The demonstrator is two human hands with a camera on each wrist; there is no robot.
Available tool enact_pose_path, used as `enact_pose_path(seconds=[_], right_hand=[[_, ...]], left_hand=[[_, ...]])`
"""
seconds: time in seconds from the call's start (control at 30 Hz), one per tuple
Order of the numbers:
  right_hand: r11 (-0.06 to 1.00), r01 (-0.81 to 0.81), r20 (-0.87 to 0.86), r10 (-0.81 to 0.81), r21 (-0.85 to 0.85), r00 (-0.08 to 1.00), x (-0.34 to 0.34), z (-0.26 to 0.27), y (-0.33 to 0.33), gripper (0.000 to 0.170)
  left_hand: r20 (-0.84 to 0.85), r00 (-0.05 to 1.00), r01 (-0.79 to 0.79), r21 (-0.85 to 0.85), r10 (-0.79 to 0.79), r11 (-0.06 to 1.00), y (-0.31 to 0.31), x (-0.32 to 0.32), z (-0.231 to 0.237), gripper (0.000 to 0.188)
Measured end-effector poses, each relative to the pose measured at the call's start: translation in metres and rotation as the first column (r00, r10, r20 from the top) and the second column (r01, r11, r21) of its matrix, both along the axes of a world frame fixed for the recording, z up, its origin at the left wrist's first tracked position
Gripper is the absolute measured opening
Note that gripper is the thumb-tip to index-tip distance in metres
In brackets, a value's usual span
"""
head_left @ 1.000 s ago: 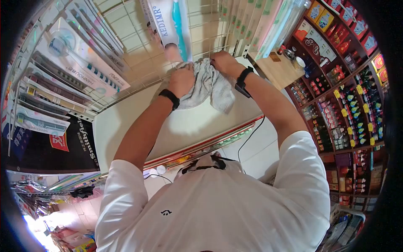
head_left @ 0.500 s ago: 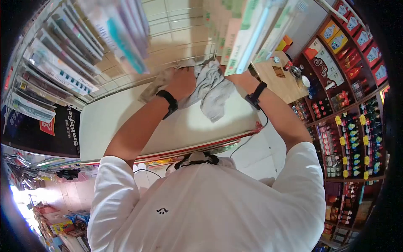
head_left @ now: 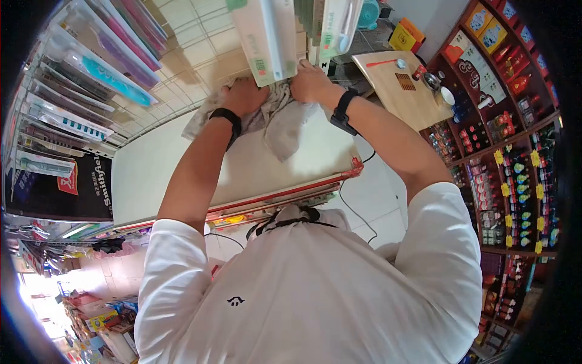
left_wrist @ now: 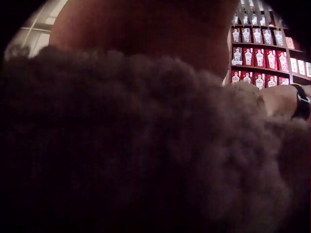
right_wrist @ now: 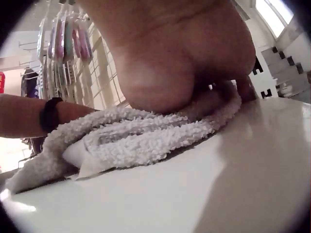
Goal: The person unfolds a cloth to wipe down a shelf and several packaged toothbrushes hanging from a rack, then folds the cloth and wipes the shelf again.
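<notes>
Right hand fingers: the right hand (head_left: 312,83) has its fingers curled down and clamped on a bunch of cloth, heel of the hand pressed right on the fabric in the right wrist view.
Left hand fingers: the left hand (head_left: 244,97) sits on the same rag, but honestly can't tell if those fingers are apart or gripping. Its wrist view is mostly dark fuzz with skin above.
Cloth: a light grey terry cloth (head_left: 284,136), crumpled and nubby, lying on the shelf under and between both hands near the back, one corner flopping toward the person.
Wristbands: black ones on both wrists, left band (head_left: 230,124) and right band (head_left: 343,115).
Shelf: a white display shelf (head_left: 157,164) with a red strip (head_left: 273,193) along the front edge, and a wire grid (head_left: 203,42) rising behind it.
Toothbrushes: a hanging toothbrush pack (head_left: 265,42), pale blue brush inside, dangles between the head camera and the hands and partly covers the cloth. More packs hang at the left, including a bright blue toothbrush (head_left: 115,79).
Black panel: a black panel (head_left: 91,194) lettered "Smithfield", just left of the shelf.
Off to the right: a wooden bench (head_left: 388,85) with a white bowl (head_left: 445,96) near its edge, then dark shelving (head_left: 515,170) crammed with bottles.
Shirt: white T-shirt (head_left: 315,291), little black logo (head_left: 236,300) on it.
</notes>
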State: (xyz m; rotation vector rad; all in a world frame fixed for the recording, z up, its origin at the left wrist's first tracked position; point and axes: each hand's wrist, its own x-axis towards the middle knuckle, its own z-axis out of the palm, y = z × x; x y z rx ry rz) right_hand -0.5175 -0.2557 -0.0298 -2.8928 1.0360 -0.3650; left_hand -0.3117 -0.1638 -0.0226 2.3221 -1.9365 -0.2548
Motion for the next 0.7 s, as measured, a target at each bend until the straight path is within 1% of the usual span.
enact_pose_path(seconds=[0.03,0.07,0.1,0.13,0.17,0.2,0.23,0.27,0.3,0.33,0.37,0.4,0.43,0.47,0.5,0.53,0.57,0.6,0.63,0.67,0.7], right_hand=[[0.999,-0.002,-0.032,0.001,-0.047,0.999,-0.004,0.001,0.005,0.049],[0.995,-0.012,-0.064,0.006,-0.095,0.998,-0.007,0.003,0.008,0.049],[0.990,-0.028,-0.099,0.014,-0.139,0.995,-0.008,0.004,0.011,0.048],[0.990,-0.038,-0.099,0.025,-0.138,0.995,-0.008,-0.002,0.010,0.048],[0.981,-0.026,-0.130,0.001,-0.193,0.992,-0.009,-0.009,0.009,0.048],[0.969,-0.015,-0.161,-0.025,-0.246,0.987,-0.009,-0.016,0.010,0.047],[0.970,-0.022,-0.163,-0.018,-0.243,0.986,-0.008,-0.017,0.013,0.047],[0.964,0.033,-0.135,-0.071,-0.265,0.988,-0.006,-0.016,0.017,0.046],[0.954,0.089,-0.105,-0.123,-0.285,0.987,-0.004,-0.014,0.021,0.045],[0.956,0.079,-0.107,-0.113,-0.284,0.988,-0.002,-0.010,0.023,0.045],[0.965,0.072,-0.152,-0.113,-0.251,0.982,0.001,-0.004,0.023,0.045],[0.974,0.066,-0.198,-0.111,-0.217,0.974,0.003,0.001,0.023,0.044],[0.974,0.054,-0.201,-0.099,-0.219,0.975,0.004,0.004,0.023,0.044],[0.990,0.027,-0.165,-0.050,-0.140,0.985,0.003,0.008,0.021,0.045],[0.998,-0.004,-0.126,-0.004,-0.060,0.992,0.001,0.011,0.020,0.045],[0.990,-0.073,-0.030,0.070,-0.123,0.997,-0.001,0.007,0.020,0.048],[0.989,-0.081,-0.029,0.078,-0.126,0.997,-0.002,0.006,0.017,0.048],[0.993,-0.071,-0.042,0.068,-0.092,0.997,-0.001,0.009,0.018,0.049],[0.997,-0.060,-0.054,0.057,-0.057,0.997,-0.001,0.007,0.015,0.049],[0.994,-0.071,0.029,0.073,-0.089,0.997,-0.004,0.000,0.013,0.045],[0.994,-0.072,0.033,0.075,-0.086,0.997,-0.005,-0.006,0.010,0.045]], left_hand=[[0.001,1.000,-0.017,0.049,0.017,0.999,0.001,-0.001,0.008,0.066],[0.005,1.000,-0.024,0.040,0.024,0.999,0.004,-0.002,0.012,0.066],[0.000,1.000,0.000,-0.010,0.000,1.000,0.007,0.000,0.008,0.066],[-0.003,1.000,0.025,-0.056,-0.025,0.998,0.010,0.004,-0.004,0.066],[-0.002,1.000,0.018,-0.052,-0.018,0.998,0.009,0.013,-0.019,0.066],[0.096,0.989,0.120,-0.116,-0.109,0.986,0.001,0.031,-0.047,0.067],[0.196,0.962,0.224,-0.171,-0.190,0.959,-0.004,0.041,-0.066,0.067],[0.193,0.965,0.214,-0.172,-0.181,0.962,-0.006,0.043,-0.075,0.067],[0.240,0.949,0.255,-0.214,-0.202,0.943,-0.001,0.039,-0.071,0.068],[0.290,0.931,0.298,-0.252,-0.222,0.921,0.005,0.036,-0.068,0.069],[0.290,0.934,0.287,-0.255,-0.211,0.923,0.009,0.033,-0.063,0.069],[0.155,0.976,0.176,-0.156,-0.152,0.972,0.029,0.008,-0.024,0.069],[0.023,0.997,0.075,-0.043,-0.074,0.996,0.042,-0.006,-0.001,0.070],[0.020,0.998,0.063,-0.049,-0.062,0.997,0.043,-0.004,-0.002,0.070],[0.021,0.995,0.096,-0.113,-0.094,0.989,0.042,-0.001,-0.009,0.069],[0.026,0.992,0.129,-0.174,-0.126,0.976,0.039,0.005,-0.023,0.069],[0.028,0.993,0.121,-0.176,-0.118,0.977,0.033,0.013,-0.037,0.069],[0.103,0.974,0.222,-0.241,-0.203,0.945,0.019,0.028,-0.062,0.069],[0.185,0.942,0.326,-0.292,-0.282,0.899,0.019,0.032,-0.062,0.069],[0.189,0.942,0.325,-0.288,-0.279,0.901,0.021,0.036,-0.062,0.069],[0.129,0.942,0.334,-0.285,-0.310,0.898,0.032,0.028,-0.038,0.068]])
